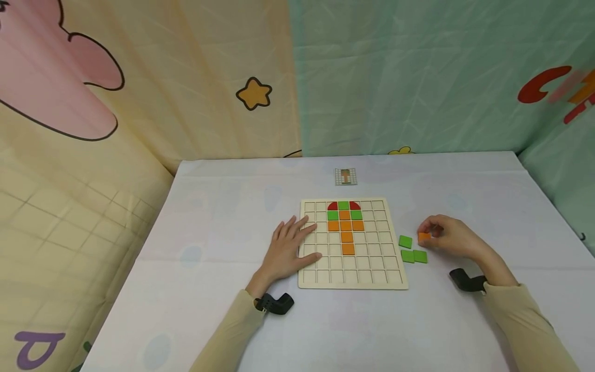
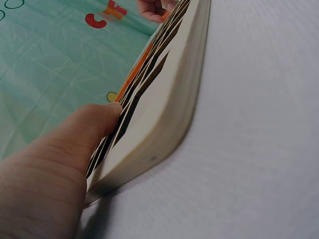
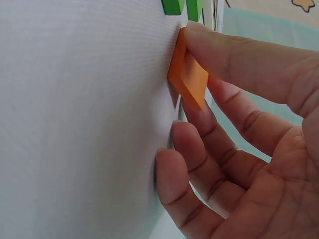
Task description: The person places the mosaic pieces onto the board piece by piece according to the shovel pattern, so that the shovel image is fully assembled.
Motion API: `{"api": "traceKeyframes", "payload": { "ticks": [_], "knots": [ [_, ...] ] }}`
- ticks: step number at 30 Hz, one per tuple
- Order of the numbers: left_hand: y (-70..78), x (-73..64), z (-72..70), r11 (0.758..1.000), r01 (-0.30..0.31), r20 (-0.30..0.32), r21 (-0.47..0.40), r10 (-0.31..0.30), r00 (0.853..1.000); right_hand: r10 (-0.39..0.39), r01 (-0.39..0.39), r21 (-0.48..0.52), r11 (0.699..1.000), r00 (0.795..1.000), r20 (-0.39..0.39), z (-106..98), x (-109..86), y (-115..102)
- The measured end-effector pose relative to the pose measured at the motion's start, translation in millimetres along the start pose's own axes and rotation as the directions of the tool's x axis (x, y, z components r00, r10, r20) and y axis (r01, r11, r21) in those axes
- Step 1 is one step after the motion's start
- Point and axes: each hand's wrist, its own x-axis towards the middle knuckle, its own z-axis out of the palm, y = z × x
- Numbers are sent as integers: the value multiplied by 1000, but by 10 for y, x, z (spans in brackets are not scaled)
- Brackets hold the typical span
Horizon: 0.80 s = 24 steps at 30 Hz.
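A pale wooden grid board [image 1: 372, 268] lies on the table, with green, orange and red tiles set in its upper middle squares. My left hand [image 1: 290, 248] rests on the board's left side, fingers spread and straight; in the left wrist view its thumb [image 2: 99, 119] lies over the edge. To the right of the board, my right hand [image 1: 451, 236] pinches an orange square tile [image 3: 192, 74] between thumb and fingers, slightly tilted at the table surface. Three loose green tiles [image 1: 407, 256] lie between the board and the right hand.
A small pattern card [image 1: 345, 176] with a grid picture lies beyond the board. The white-covered table [image 1: 223, 206] ends at the back against printed curtains [image 1: 409, 77]. Each wrist wears a black camera mount [image 1: 278, 304].
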Motion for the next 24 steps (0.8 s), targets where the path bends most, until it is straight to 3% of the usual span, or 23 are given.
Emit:
{"api": "traceKeyframes", "payload": {
  "ticks": [7,15,24],
  "knots": [
    [7,-5,-14,1000,-6,-6,-7,6,1000,-21,20,-19,1000,999,-27,15,-2,36],
    [0,-3,-10,1000,1,0,-6,-1,1000,17,-15,42,999,999,-51,25,-40,58],
    [2,-3,-8,1000,-2,-9,-10,2,1000,-9,16,61,998,993,-114,62,-48,-106]
  ]
}}
